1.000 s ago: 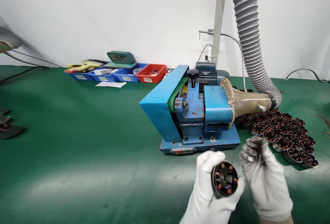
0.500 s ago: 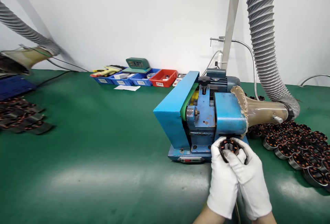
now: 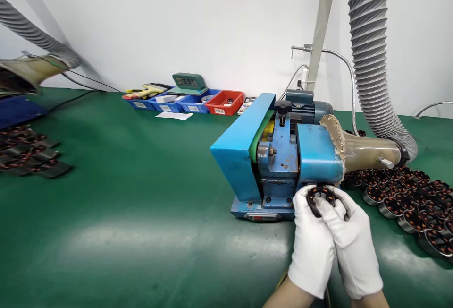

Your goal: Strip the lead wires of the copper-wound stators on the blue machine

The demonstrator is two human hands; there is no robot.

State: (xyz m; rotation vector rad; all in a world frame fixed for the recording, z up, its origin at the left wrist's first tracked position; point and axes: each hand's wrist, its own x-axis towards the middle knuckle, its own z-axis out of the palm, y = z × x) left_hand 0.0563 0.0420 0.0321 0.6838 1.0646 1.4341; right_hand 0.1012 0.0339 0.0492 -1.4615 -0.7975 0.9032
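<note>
One coil ring (image 3: pixel 322 194) faces up twd cam, axis tilted, L+R fingers (image 3: pixel 300 198) clamped on it.

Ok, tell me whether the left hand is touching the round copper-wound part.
Touching. The head view shows the gloved left hand curled against the left side of the round copper-wound part, with no gap visible there.
</note>
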